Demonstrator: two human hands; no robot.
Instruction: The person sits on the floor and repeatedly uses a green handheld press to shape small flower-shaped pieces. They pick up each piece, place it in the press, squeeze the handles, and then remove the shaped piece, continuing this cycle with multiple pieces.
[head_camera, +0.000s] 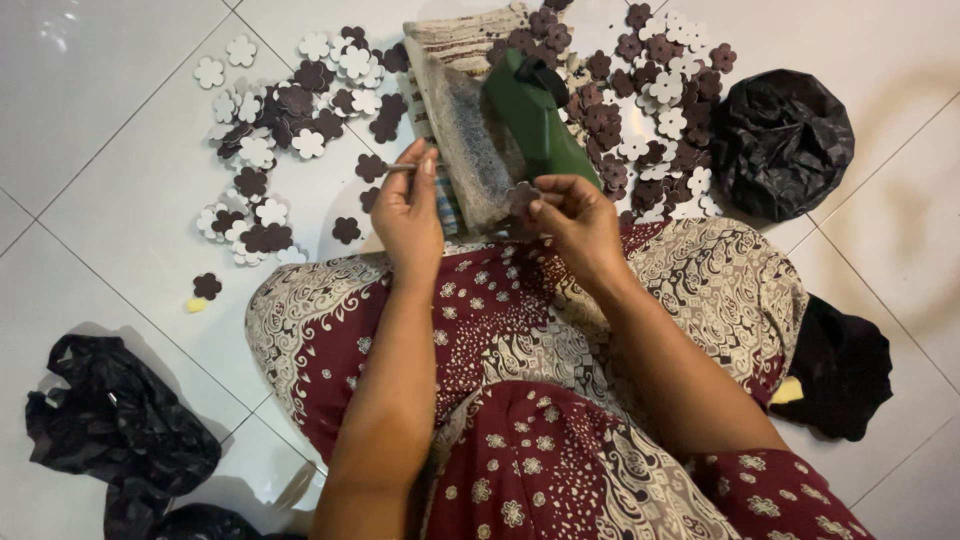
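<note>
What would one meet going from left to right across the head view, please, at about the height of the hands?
Left flower pile → left hand with a thin tool → green bottle → right hand pinching a dark flower → right flower pile → black bag.

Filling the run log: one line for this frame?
left hand: holds thin brush | right hand: pinches brown flower cutout | green bottle: ahead

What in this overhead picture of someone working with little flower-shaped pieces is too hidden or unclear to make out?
Head view:
- Thin metal tool in the left hand: its working end is blurred and too small to identify.
- Dark flower-shaped piece at the right hand: partly covered by fingertips.
- Green plastic bottle: its base is hidden behind the right hand.
- Crumpled black plastic bag: contents hidden.
- Lower-left black plastic bags: cut off by the bottom edge.
</note>
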